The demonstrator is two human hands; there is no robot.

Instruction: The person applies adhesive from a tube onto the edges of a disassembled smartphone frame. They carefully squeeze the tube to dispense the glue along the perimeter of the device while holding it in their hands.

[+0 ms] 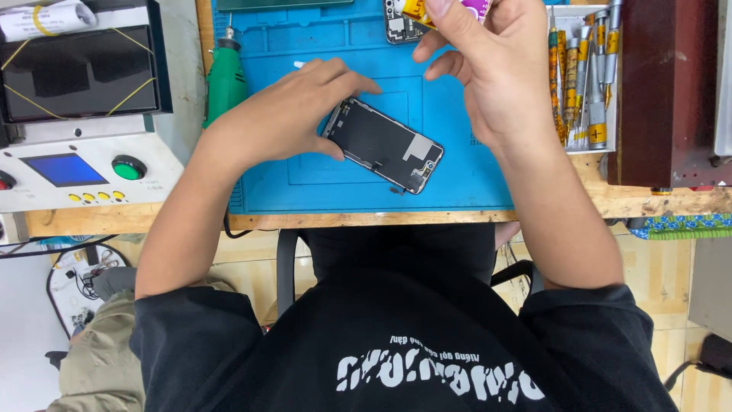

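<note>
- On the blue work mat (473,172), mid-bench, a detached phone display (381,143) lies dark side up and slanted, its flex tail at the near right end.
- Left hand (293,118) pinches the display's far left end between thumb and fingertips, steadying it flat.
- Right hand (496,76), raised at the far side, grips a small yellow-and-purple packet (415,9) between thumb and fingers.
- Judged step: readying the display while the packet is handled.
- Next calls for keeping the display pinned and sparing the flex tail.
- Screwdrivers (583,84) sit right; a green rotary tool (226,76) lies left.
</note>
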